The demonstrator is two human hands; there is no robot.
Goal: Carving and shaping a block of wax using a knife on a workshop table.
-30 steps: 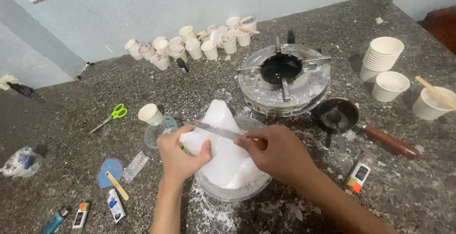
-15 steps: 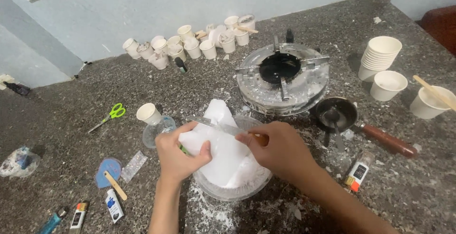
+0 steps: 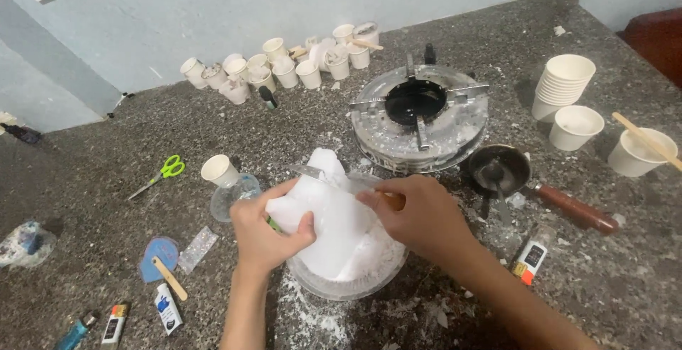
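Left hand (image 3: pixel 266 233) grips white wax block (image 3: pixel 330 211) over clear bowl (image 3: pixel 348 286). Right hand (image 3: pixel 419 215) closed on knife (image 3: pixel 309 172), blade against block. Burner (image 3: pixel 419 112) behind on bench (image 3: pixel 106 179).

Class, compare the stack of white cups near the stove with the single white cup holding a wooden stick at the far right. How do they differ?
The cup stack is several cups nested together; the stick cup stands alone. The stack's top cup holds nothing visible, while the stick cup has a wooden stick leaning out of it. The stack stands farther from the person; the stick cup is nearer the right edge. Both are white, upright and untouched by either hand.
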